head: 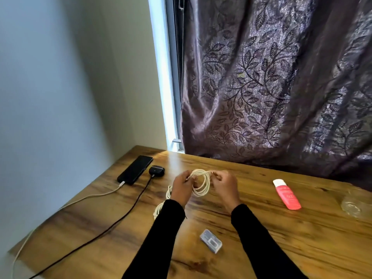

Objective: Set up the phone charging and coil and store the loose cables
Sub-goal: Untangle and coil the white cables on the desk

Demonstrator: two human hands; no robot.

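- Wooden table (261, 248) fills the lower part of our view, its left edge running diagonally beside a pale wall (50, 97); a leaf-patterned curtain (271, 87) hangs along its far edge.
- At the far left corner we see one black phone (135, 170) lying flat, a white charging cable (80, 199) plugged into its near end and trailing off the left edge.
- Just right of the phone sits one small black case (156, 170), with a black cable (112, 224) running from it toward the near-left corner.
- We count three cables in all; the third, a cream cable (201, 184), is held above the table's middle, partly wound into loops, its loose tail (161, 206) lying on the wood beside the left sleeve.
- Our left hand (182, 188) grips the coil's left side with curled fingers; our right hand (225, 186) pinches its right side.
- Between the forearms lies one small clear plastic box (211, 241).
- Bare wood opens to the right, up to one red-and-white tube (286, 194) and one clear glass item (354, 204) at the right edge.
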